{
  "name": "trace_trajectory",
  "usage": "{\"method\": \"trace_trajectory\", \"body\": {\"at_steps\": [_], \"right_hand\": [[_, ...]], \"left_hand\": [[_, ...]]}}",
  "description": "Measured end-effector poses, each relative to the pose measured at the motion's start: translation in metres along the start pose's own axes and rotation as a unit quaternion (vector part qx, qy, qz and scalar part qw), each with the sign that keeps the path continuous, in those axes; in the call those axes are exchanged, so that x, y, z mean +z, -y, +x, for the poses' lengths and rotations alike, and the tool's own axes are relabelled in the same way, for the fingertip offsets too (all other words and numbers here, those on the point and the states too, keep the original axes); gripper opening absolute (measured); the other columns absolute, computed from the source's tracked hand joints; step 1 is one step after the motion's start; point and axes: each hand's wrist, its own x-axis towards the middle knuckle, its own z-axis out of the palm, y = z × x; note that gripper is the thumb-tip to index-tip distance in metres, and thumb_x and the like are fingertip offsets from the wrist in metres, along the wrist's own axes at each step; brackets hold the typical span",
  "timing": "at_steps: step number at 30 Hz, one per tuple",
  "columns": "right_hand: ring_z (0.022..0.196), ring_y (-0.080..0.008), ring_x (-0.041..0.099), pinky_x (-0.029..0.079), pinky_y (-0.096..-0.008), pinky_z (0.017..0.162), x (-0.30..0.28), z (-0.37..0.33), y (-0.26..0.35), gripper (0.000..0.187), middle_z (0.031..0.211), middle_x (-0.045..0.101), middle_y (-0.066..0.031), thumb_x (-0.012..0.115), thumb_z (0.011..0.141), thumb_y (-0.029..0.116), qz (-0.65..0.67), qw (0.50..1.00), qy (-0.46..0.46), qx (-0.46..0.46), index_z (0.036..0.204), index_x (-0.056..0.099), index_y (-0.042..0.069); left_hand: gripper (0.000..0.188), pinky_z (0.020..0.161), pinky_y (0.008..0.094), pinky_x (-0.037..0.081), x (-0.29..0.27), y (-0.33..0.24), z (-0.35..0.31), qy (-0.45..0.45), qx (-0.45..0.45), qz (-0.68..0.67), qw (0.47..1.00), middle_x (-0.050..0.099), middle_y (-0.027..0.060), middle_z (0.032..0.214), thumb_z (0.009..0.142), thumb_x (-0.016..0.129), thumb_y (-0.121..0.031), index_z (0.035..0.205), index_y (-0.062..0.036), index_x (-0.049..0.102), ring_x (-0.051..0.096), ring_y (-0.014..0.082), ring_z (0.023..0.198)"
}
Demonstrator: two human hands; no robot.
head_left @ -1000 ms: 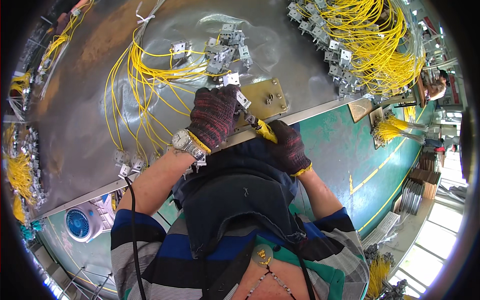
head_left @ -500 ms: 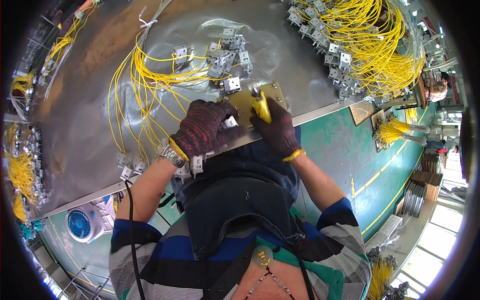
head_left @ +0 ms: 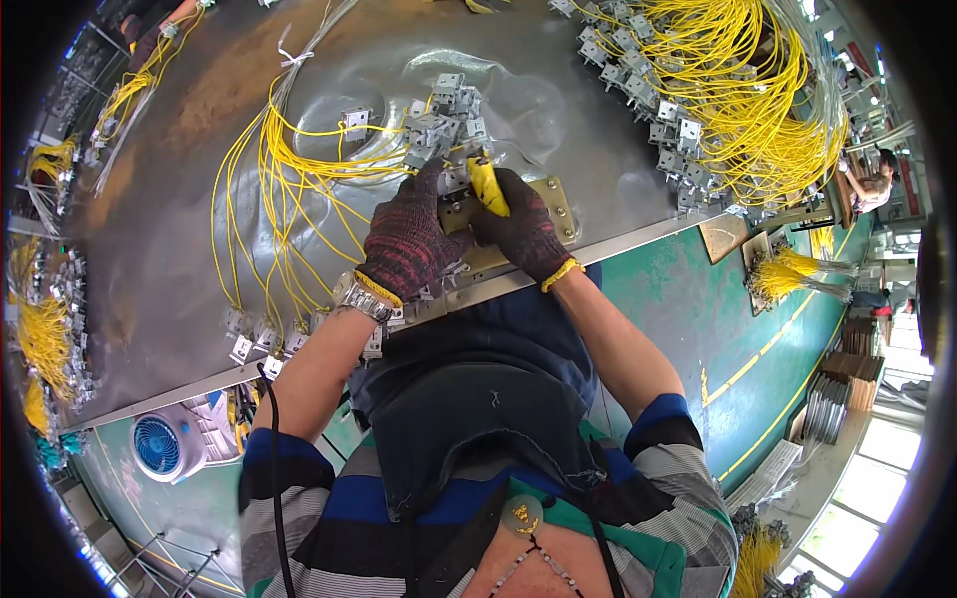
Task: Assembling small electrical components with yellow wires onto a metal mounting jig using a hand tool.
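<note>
My right hand, in a dark knitted glove with a yellow cuff, grips a tool with yellow handles that looks like small pliers. Its jaws are hard to make out. Beside it my left hand, gloved in dark red and black, pinches a small grey metal bracket against the tool. Both hands are over a brass-coloured plate with bolts at the table's front edge. Just beyond lies a pile of grey brackets with yellow wires running left from it.
A lone bracket lies left of the pile. Several more sit by the table edge near my left forearm. A big heap of yellow-wired brackets covers the far right. A blue fan stands below the table at left.
My left hand has moved up toward the bracket pile and now holds a bracket there. My right hand has brought the yellow tool left, against that bracket.
</note>
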Motion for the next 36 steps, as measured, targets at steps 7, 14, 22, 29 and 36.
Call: {"method": "trace_trajectory", "body": {"at_steps": [7,14,22,29,36], "right_hand": [[0.074,-0.0134,0.065,0.054,-0.0304,0.065,0.003,0.007,-0.011,0.041,0.093,0.067,-0.0072,0.071,0.088,0.009,0.013,0.999,-0.026,-0.017,0.125,0.057,-0.001],[0.087,-0.0151,0.068,0.057,-0.0317,0.077,-0.005,0.011,0.003,0.046,0.104,0.069,-0.0085,0.073,0.086,0.009,0.178,0.983,0.029,0.031,0.128,0.057,-0.001],[0.084,-0.0144,0.067,0.055,-0.0308,0.073,0.000,-0.016,0.004,0.038,0.100,0.068,-0.0057,0.073,0.089,0.007,0.223,0.974,-0.044,0.022,0.124,0.059,0.003],[0.087,-0.0155,0.067,0.055,-0.0340,0.079,-0.016,-0.037,0.013,0.035,0.099,0.070,-0.0094,0.078,0.087,0.013,-0.173,0.979,-0.060,-0.085,0.117,0.064,0.002],[0.094,-0.0342,0.070,0.055,-0.0416,0.081,-0.013,-0.042,0.015,0.038,0.101,0.071,-0.0155,0.079,0.084,0.026,-0.231,0.968,-0.060,-0.074,0.116,0.067,0.009]], "left_hand": [[0.104,0.092,0.0501,0.053,0.012,0.007,0.006,-0.072,0.046,-0.025,0.996,0.060,0.0223,0.127,0.069,0.089,-0.038,0.152,-0.0098,0.034,0.067,0.0367,0.104],[0.100,0.088,0.0509,0.051,0.010,0.003,0.013,-0.139,0.105,-0.053,0.983,0.060,0.0219,0.121,0.072,0.087,-0.036,0.153,-0.0094,0.033,0.064,0.0397,0.103],[0.093,0.090,0.0504,0.050,0.009,-0.009,-0.010,-0.043,0.107,-0.119,0.986,0.062,0.0238,0.123,0.076,0.083,-0.033,0.151,-0.0084,0.035,0.064,0.0406,0.106],[0.079,0.099,0.0485,0.046,-0.024,-0.024,-0.017,0.092,0.113,0.086,0.986,0.062,0.0160,0.124,0.071,0.081,-0.038,0.141,-0.0130,0.053,0.062,0.0349,0.112],[0.071,0.103,0.0482,0.043,-0.015,-0.018,-0.009,0.099,0.143,0.112,0.978,0.062,0.0145,0.125,0.067,0.079,-0.044,0.128,-0.0112,0.063,0.057,0.0345,0.120]]}}
